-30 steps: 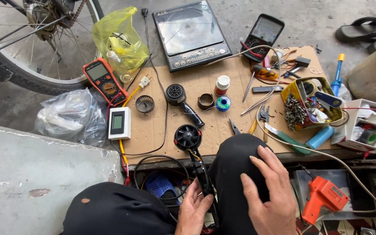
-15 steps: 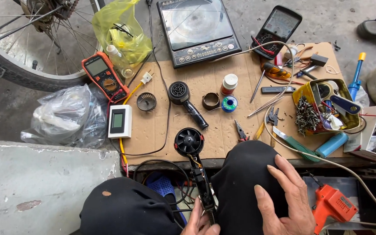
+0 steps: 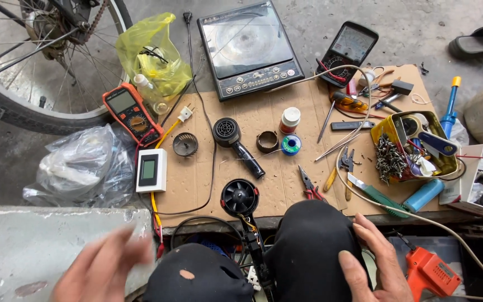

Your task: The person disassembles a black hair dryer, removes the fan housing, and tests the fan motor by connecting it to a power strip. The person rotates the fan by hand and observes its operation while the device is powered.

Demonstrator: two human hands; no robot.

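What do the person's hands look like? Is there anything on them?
Both hands are bare: no gloves, rings or watch, and no sleeves show. The left hand is a blur, so its details are lost. The right hand is sharp, with short-nailed fingers.

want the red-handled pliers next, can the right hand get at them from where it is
Probably yes. The right hand rests on the right knee, and the red-handled pliers lie in the open on the cardboard sheet just beyond that knee, with nothing on top of them.

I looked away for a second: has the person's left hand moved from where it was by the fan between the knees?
Yes. The left hand has swung out to the person's left, away from the black fan, and now shows blurred over the concrete slab.
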